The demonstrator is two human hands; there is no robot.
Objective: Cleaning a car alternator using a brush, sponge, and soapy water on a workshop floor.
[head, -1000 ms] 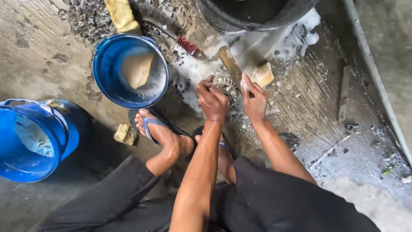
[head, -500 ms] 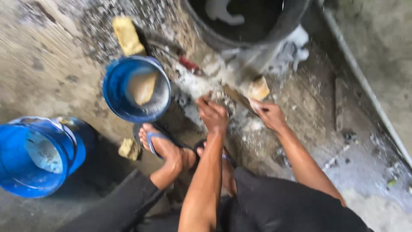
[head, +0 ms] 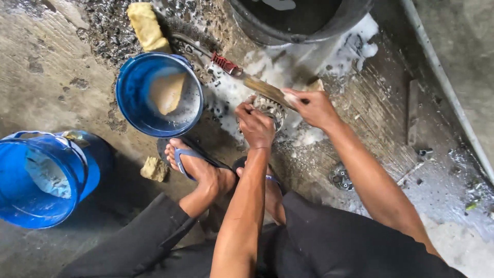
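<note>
I squat on a wet concrete floor. My left hand (head: pixel 256 126) grips a round toothed metal part (head: pixel 269 107) that rests on the soapy ground. My right hand (head: pixel 313 107) holds a wooden-handled brush (head: pixel 263 88) laid across the top of that part; its bristles are hidden behind the hand. White foam (head: pixel 303 135) spreads around the part. My left foot in a blue sandal (head: pixel 191 160) stands just left of my hands.
A small blue bucket (head: pixel 128 105) with murky water and a sponge stands at left centre. A larger blue bucket (head: pixel 90 170) lies at far left. A yellow sponge (head: pixel 146 25), a black tub (head: pixel 257 25), a red-handled tool (head: pixel 226 64), a small metal part (head: pixel 340 177).
The view has moved closer. My right hand has shifted left onto the brush over the metal part; my left hand stays on the part.
</note>
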